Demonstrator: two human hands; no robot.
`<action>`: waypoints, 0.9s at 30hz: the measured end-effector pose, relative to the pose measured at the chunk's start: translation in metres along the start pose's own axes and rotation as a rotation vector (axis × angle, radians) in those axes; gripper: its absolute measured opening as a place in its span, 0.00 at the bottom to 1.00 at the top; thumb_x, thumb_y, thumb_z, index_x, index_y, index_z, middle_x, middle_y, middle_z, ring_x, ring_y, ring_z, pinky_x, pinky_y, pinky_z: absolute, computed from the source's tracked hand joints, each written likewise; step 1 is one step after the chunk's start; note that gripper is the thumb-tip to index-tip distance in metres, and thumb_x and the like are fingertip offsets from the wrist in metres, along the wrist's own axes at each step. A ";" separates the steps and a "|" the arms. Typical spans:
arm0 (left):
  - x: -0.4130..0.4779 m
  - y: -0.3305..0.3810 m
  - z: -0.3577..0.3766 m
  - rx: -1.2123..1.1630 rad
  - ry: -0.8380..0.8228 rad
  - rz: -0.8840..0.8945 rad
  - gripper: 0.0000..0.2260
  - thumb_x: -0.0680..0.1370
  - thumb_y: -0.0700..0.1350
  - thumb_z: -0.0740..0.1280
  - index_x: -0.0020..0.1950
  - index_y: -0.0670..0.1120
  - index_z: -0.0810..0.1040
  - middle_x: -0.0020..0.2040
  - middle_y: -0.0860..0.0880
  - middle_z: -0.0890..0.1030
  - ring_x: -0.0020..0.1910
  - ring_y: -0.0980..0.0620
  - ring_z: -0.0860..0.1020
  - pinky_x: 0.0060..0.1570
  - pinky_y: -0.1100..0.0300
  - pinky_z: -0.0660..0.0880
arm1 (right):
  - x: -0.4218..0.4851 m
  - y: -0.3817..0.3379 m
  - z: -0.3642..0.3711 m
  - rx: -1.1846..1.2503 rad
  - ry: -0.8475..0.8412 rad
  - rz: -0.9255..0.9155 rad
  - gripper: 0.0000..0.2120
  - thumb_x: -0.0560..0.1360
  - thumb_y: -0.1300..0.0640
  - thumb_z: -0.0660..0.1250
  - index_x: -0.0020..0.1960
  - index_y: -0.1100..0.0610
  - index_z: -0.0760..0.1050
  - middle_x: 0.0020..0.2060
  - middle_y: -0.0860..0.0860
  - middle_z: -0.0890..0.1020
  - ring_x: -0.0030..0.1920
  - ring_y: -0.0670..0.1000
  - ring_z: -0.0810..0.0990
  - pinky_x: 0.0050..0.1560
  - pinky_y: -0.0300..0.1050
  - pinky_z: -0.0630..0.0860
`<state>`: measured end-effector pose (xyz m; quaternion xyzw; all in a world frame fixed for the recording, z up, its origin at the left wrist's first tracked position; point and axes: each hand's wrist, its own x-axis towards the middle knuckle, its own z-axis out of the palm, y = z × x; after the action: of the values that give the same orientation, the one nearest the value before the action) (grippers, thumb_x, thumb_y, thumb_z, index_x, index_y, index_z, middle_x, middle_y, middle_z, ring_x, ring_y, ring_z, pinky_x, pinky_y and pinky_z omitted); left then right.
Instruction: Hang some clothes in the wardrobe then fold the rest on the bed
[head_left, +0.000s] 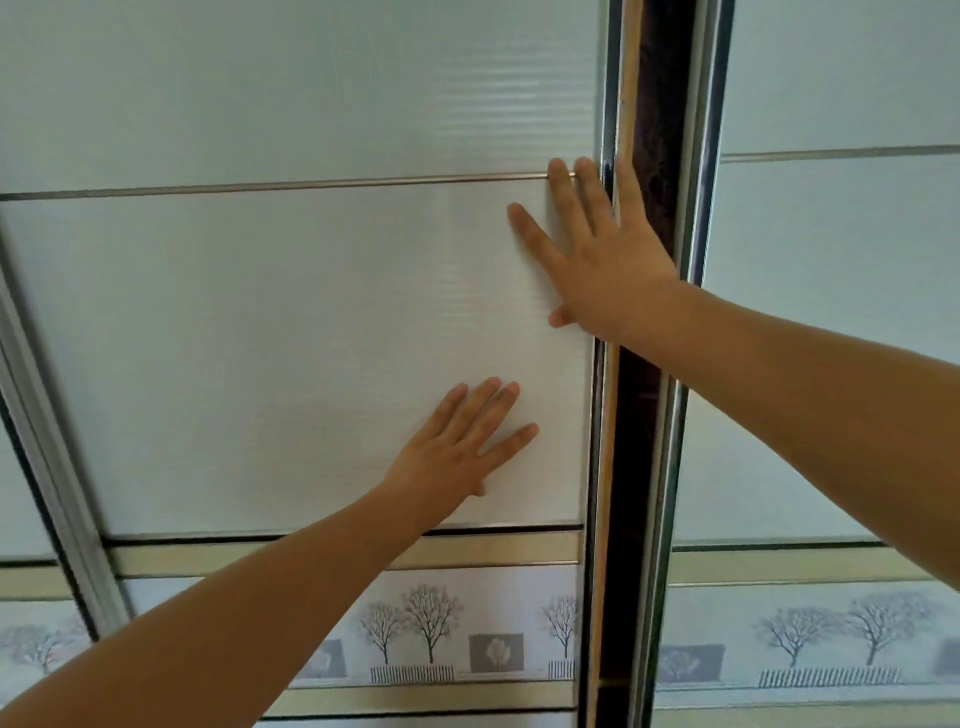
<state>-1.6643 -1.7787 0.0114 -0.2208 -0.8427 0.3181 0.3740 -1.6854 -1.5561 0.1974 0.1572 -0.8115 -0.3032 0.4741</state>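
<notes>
Frosted sliding wardrobe door (291, 322), left hand (457, 447) flat on its panel with fingers spread, right hand (597, 254) spread at its right edge, narrow dark gap (636, 441) beside neighbouring door (831, 364), tree-print band (431, 629) below

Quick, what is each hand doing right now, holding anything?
Left hand: open, flat against the frosted door panel, holding nothing.
Right hand: open, flat at the panel's right edge by the dark gap, holding nothing.
</notes>
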 end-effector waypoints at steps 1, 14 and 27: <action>0.004 0.003 0.000 0.006 0.005 0.003 0.53 0.67 0.60 0.76 0.83 0.50 0.48 0.81 0.37 0.48 0.80 0.35 0.50 0.75 0.37 0.58 | -0.002 0.003 0.002 -0.007 -0.008 0.007 0.56 0.74 0.28 0.60 0.79 0.54 0.26 0.78 0.69 0.37 0.79 0.70 0.40 0.75 0.73 0.42; 0.031 0.029 -0.008 -0.028 0.027 0.023 0.50 0.70 0.59 0.75 0.83 0.50 0.48 0.81 0.37 0.46 0.80 0.35 0.47 0.76 0.39 0.55 | -0.021 0.024 0.013 -0.009 -0.095 0.044 0.56 0.74 0.31 0.65 0.80 0.54 0.31 0.77 0.71 0.37 0.79 0.72 0.41 0.76 0.71 0.42; 0.005 0.021 -0.036 -0.595 -0.035 -0.070 0.25 0.80 0.51 0.67 0.76 0.51 0.67 0.72 0.49 0.70 0.71 0.49 0.67 0.64 0.51 0.73 | -0.044 0.001 -0.007 0.468 0.018 0.036 0.25 0.76 0.53 0.68 0.70 0.60 0.70 0.67 0.63 0.70 0.66 0.66 0.70 0.66 0.63 0.68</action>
<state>-1.6364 -1.7477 0.0181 -0.2860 -0.9124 0.0476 0.2889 -1.6569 -1.5335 0.1707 0.2509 -0.8582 -0.0967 0.4372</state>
